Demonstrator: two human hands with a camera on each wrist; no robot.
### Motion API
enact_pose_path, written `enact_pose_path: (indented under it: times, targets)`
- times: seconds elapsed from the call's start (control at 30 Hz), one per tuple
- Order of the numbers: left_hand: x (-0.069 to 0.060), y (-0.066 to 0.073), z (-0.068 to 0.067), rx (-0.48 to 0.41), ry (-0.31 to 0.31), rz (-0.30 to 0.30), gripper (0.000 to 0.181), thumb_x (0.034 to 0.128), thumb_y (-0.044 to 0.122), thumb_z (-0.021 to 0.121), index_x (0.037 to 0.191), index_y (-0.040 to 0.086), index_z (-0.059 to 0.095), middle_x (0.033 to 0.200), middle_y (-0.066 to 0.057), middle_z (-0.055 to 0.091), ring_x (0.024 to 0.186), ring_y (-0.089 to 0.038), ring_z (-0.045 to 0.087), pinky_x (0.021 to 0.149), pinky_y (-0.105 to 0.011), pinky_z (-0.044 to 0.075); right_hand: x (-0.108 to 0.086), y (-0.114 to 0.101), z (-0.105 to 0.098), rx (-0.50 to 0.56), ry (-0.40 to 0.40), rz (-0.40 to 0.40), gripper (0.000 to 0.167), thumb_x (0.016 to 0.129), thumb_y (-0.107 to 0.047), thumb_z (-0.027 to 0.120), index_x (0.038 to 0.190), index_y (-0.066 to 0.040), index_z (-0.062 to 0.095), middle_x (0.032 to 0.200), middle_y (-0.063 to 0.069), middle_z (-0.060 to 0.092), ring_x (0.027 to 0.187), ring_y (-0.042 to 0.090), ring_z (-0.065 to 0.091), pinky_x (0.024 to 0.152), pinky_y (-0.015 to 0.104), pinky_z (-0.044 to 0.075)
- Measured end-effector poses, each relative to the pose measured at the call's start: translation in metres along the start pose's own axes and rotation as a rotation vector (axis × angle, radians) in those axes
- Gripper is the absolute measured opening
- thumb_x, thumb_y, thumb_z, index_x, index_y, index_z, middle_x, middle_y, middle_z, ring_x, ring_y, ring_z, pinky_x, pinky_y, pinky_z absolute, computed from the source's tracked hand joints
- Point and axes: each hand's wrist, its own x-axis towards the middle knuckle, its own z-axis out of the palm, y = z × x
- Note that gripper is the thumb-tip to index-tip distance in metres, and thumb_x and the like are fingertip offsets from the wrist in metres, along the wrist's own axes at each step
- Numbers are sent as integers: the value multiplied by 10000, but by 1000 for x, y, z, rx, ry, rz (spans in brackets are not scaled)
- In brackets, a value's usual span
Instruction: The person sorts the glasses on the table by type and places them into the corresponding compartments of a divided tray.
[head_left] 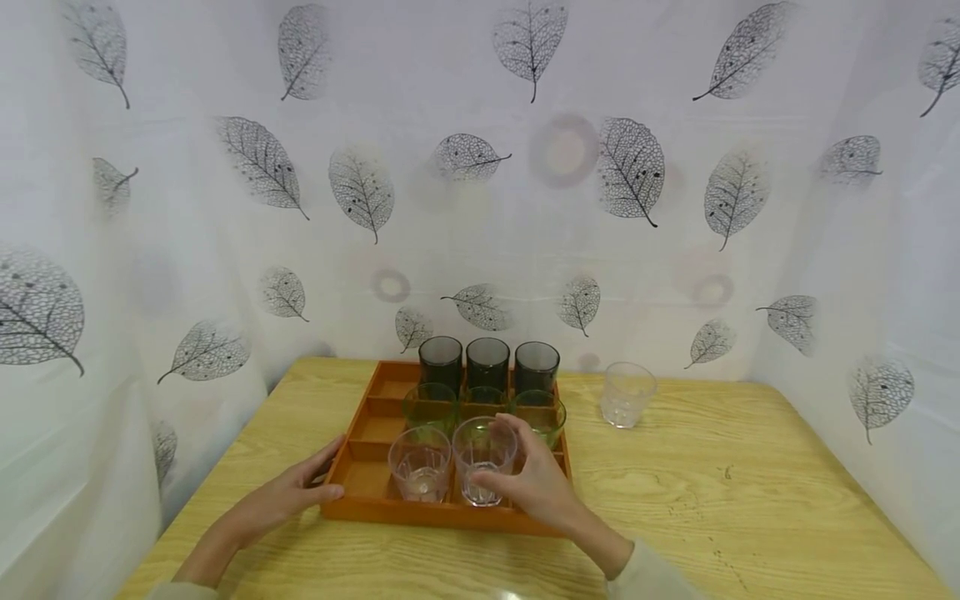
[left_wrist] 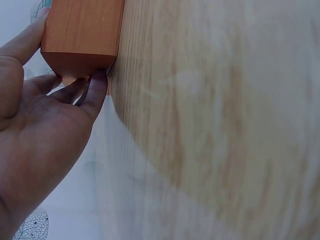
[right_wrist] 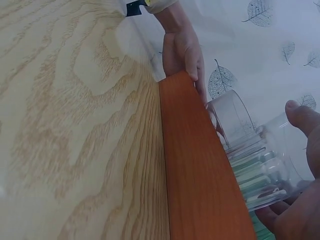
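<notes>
My right hand grips a clear glass over the front row of a wooden compartment tray, thumb on the near side and fingers round the far side. Just left of it another clear glass stands in the front row. The left hand holds the tray's front left corner; in the left wrist view its fingertips press the wood. Behind the clear glasses are three green glasses, partly hidden. Three dark grey glasses fill part of the back row.
On the table, right of the tray and towards the back, stands a further clear glass. A white curtain with leaf prints closes off the back and both sides. At the tray's left, a column of compartments shows bare wood.
</notes>
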Motion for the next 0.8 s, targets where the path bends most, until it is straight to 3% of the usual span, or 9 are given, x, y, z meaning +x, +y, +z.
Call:
enact_pose_path:
  times: [0.27,0.5,0.57,0.7,0.8]
  targets:
    - [1,1,0,-10,-11,1,787,1110,232,501,1653,41,-35,1696,-243,-66,1509,-553,53,1154,-533,294,-2,4,0,-37,-12,-30,949,846,-301,880,1570,27,361,1443,119,555,1342,326,513,1108,562,404]
    - [1,-1,1,-42,-28,4,795,1109,215,502,1650,42,-54,1693,-241,-89,1510,-550,34,1012,-156,375,-8,8,-1,-56,-5,-27,919,840,-278,887,1552,26,391,1463,153,539,1353,352,501,1105,576,401]
    - [1,0,1,-39,-28,3,793,1110,219,500,1650,42,-53,1692,-244,-88,1509,-553,37,1032,-190,384,-9,7,-3,-68,15,-24,881,845,-270,883,1538,15,420,1435,146,563,1327,337,524,1092,576,414]
    - [0,2,0,-11,-22,0,786,1112,230,495,1652,41,-44,1694,-246,-73,1508,-554,53,1126,-389,360,-9,7,-11,-68,38,-26,801,869,-253,862,1516,-2,463,1400,147,586,1295,331,548,1080,589,425]
    - [-1,3,0,-8,-21,2,785,1112,226,495,1651,39,-43,1694,-246,-71,1509,-555,52,1114,-344,372,-11,9,-17,-44,27,-19,790,881,-260,850,1524,-17,460,1404,151,584,1282,337,563,1079,586,433]
